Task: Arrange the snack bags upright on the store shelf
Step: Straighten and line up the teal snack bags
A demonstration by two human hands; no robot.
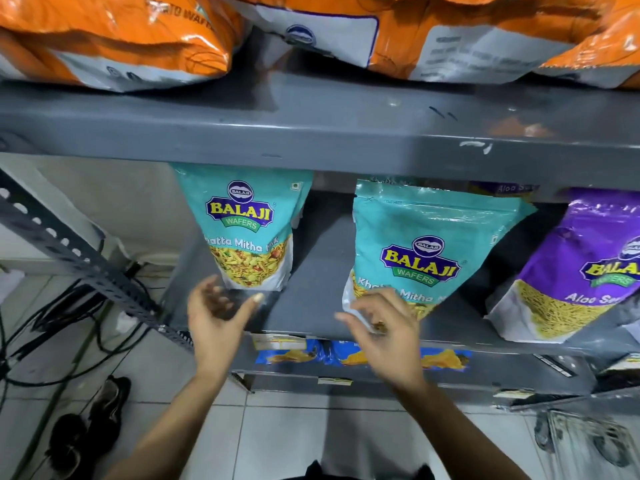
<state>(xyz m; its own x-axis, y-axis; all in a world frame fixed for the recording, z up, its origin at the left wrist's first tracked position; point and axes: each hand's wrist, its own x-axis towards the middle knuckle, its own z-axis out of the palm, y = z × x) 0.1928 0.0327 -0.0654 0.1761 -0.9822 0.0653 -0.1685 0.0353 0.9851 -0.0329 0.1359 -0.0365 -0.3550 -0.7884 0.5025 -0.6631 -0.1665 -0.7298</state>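
My left hand (218, 306) is spread and empty, fingers apart, just below a teal snack bag (247, 230) standing upright on the grey shelf (308, 303). My right hand (384, 327) pinches the bottom corner of a second teal bag (426, 251). Further to its right stands a purple bag (571, 275).

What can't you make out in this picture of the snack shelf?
- Purple bag: the picture's right edge cuts it off.
- Bags behind the middle teal bag: that bag and the upper shelf hide all but their tops.
- Blue packets below: the middle shelf's edge and the right hand cover most of them.
- Right hand's grip on the bag corner: blurred.
- Left hand: blurred.
- Orange bags: top edge crops them.
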